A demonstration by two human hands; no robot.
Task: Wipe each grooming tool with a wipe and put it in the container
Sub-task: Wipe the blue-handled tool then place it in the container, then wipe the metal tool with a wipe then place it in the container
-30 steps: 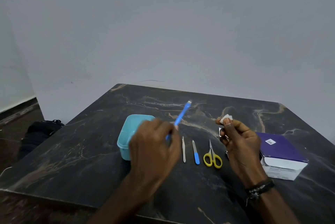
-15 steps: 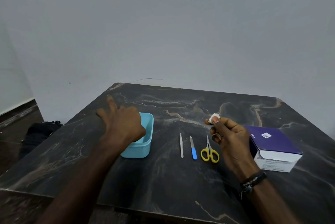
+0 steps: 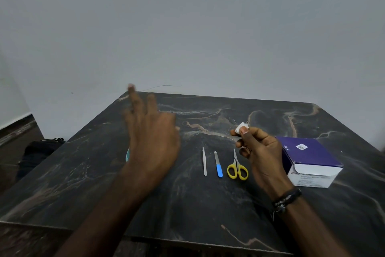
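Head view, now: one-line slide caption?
Left hand open above the table, right hand pinching a wipe; tweezers, file, scissors await.

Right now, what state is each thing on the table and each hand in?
Left hand: raised, fingers spread, holding nothing.
Right hand: pinching the wipe.
Container: almost hidden behind the left hand, contents not visible.
Tweezers: lying flat on the table, untouched.
File: lying flat, untouched.
Scissors: lying flat, blades closed.
Box: resting on the table; whether open cannot be told.
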